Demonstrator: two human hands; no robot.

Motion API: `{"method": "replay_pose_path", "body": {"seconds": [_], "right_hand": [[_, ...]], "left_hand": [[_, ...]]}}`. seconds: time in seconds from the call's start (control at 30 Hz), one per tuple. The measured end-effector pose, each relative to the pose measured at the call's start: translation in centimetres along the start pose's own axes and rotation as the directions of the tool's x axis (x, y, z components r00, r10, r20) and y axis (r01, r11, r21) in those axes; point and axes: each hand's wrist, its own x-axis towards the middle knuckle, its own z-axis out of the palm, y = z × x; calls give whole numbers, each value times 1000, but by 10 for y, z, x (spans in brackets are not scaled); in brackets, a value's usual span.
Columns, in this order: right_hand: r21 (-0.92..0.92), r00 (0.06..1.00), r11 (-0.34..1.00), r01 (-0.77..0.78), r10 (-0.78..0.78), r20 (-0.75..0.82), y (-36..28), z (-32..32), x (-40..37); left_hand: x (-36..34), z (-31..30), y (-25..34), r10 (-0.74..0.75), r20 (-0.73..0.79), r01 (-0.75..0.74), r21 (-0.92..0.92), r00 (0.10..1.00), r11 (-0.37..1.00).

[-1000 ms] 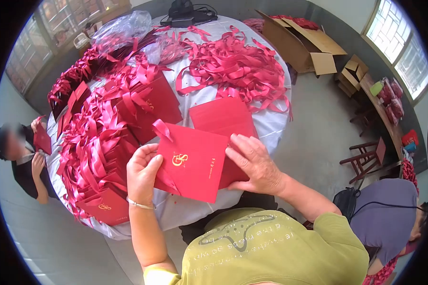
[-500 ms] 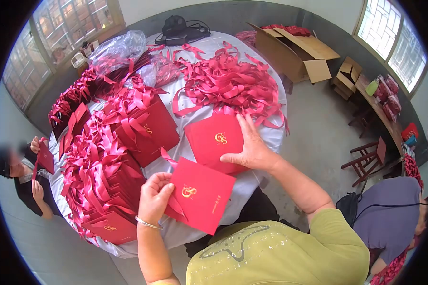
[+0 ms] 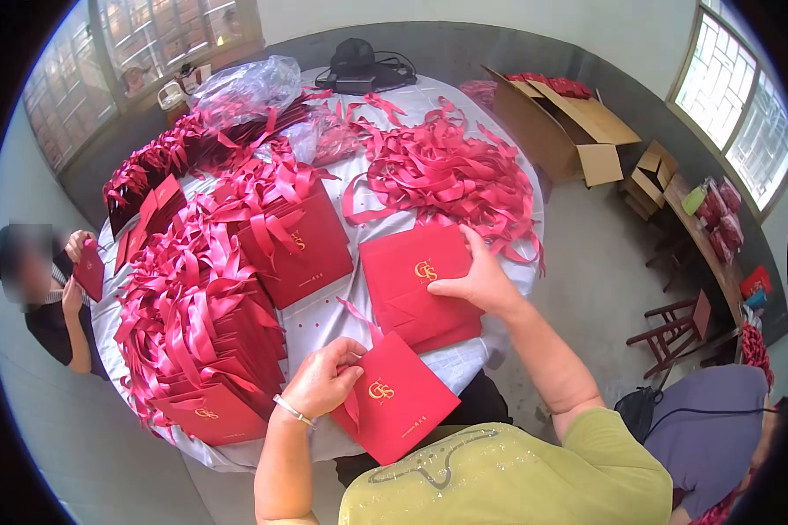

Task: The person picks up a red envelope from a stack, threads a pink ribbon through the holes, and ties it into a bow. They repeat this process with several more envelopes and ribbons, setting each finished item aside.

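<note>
Pinched in my left hand is a red bag with a gold logo and a pink ribbon, held flat at the table's near edge. My right hand lies at the right side of a stack of red bags, its thumb on the top one and its fingers around the edge. Behind this stack is a heap of loose pink ribbons. Many ribboned red bags stand in rows to the left.
Clear plastic and a black cap are at the table's back. A co-worker at the left holds a red bag. Another person is at the lower right. Open cardboard boxes and a wooden stool stand right.
The view has shifted. My left hand and its bag have moved away from the stack, towards me. My right thumb has moved further over the top bag of the stack.
</note>
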Motion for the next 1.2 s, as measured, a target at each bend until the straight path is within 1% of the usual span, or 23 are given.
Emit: {"method": "replay_pose_path", "body": {"seconds": [0.03,0.07,0.13,0.17,0.2,0.27,0.3,0.37,0.5,0.57,0.6,0.67,0.7,0.77,0.83,0.9,0.97,1.03,1.07,1.1,1.13,1.17,1.2], "right_hand": [[231,993,966,-118,115,26,2,-3,1],[227,993,967,-115,110,35,1,-6,1],[461,981,866,-192,155,117,0,-9,0],[486,965,835,-258,203,164,-1,-11,-1],[484,965,836,-260,204,167,-3,-14,-1],[461,932,830,-314,178,315,-9,-19,-1],[457,930,832,-316,177,322,-8,-19,-1],[434,947,854,-287,183,266,-8,-16,-2],[409,965,883,-231,154,212,-12,-21,3],[388,985,912,-131,75,157,-14,-27,12],[317,996,946,-68,47,73,-23,-32,19],[327,1000,945,5,5,-29,-27,-49,47],[399,997,917,11,20,-73,-36,-55,63],[470,982,866,171,-109,-157,-63,-59,94],[369,935,867,334,-257,-243,-64,-58,148],[172,874,883,438,-372,-312,-64,-46,196],[-23,900,926,377,-373,-226,-49,-36,251],[-32,988,987,156,-157,-6,-79,-15,249],[-6,989,990,142,-142,31,-58,-3,272],[16,989,992,127,-128,67,-19,9,306],[-342,960,902,264,-280,1,14,19,331],[-392,966,886,246,-259,19,18,23,333],[-442,974,872,211,-224,22,27,22,332]], "left_hand": [[-1,-2,5,-18,12,18,17,1000,1000],[-2,-3,9,-36,23,35,34,999,999],[-2,-2,5,-19,9,18,46,1000,999],[-1,-1,3,1,6,-1,63,1000,998],[-1,-1,3,0,4,0,59,1000,998],[-1,1,3,-24,-3,24,48,1000,999],[-1,2,1,-26,-10,26,44,1000,999],[0,2,-3,25,-1,-25,20,1000,999],[1,-1,-1,23,6,-22,-53,1000,998],[1,0,-5,16,6,-16,-54,1000,998],[1,0,-6,19,-1,-19,-57,1000,998],[2,1,-10,20,-10,-21,-110,1000,994],[2,1,-10,21,-18,-23,-111,1000,994],[2,1,-7,16,-25,-18,-102,1000,995],[2,1,-4,20,-31,-23,-103,999,994],[3,1,-2,-21,-22,18,-120,1000,993],[2,-1,0,-38,-26,36,-87,999,996],[2,-1,3,-36,-46,34,-59,998,998],[3,-3,7,-38,-44,36,-49,998,998],[2,-5,12,-51,-48,51,3,998,999],[3,-7,16,-62,-53,65,54,997,996],[3,-8,15,-59,-49,62,62,997,996],[4,-9,12,-20,-87,27,81,996,996]]}}
